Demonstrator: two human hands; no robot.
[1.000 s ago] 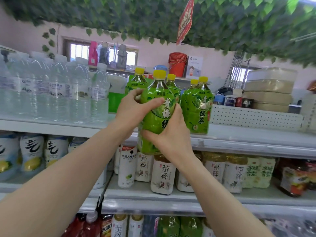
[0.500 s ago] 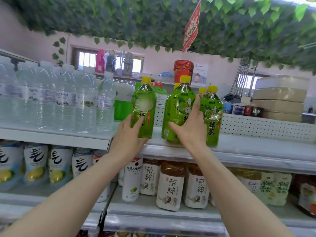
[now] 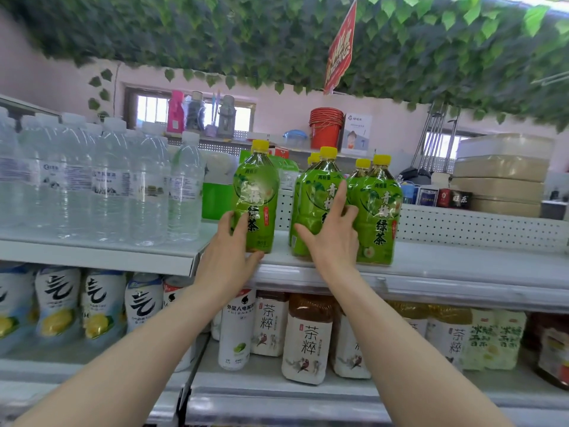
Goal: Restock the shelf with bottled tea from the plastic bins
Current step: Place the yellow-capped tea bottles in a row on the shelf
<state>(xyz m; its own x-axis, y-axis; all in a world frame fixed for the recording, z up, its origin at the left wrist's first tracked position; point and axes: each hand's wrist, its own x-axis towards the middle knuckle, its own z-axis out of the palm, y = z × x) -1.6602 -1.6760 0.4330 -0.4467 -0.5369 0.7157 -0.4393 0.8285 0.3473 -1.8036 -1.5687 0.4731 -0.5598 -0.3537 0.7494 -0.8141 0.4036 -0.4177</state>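
Several green tea bottles with yellow caps stand on the white top shelf (image 3: 446, 266). My left hand (image 3: 229, 255) grips the base of the leftmost green tea bottle (image 3: 257, 198), which stands apart from the others near the shelf's front edge. My right hand (image 3: 331, 238) rests on the middle green tea bottle (image 3: 315, 195), fingers spread over its front. Another green tea bottle (image 3: 380, 208) stands right beside it, with two more caps visible behind. No plastic bin is in view.
Clear water bottles (image 3: 107, 180) fill the top shelf's left part. The lower shelf holds white-labelled tea bottles (image 3: 308, 337) and lemon drinks (image 3: 58, 303). Stacked tubs (image 3: 500, 174) and a red bucket (image 3: 325, 127) sit behind. Leaves hang overhead.
One second ago both hands held one bottle in the air. That bottle now stands in the group under my right hand, and my left hand has shifted another bottle leftward.
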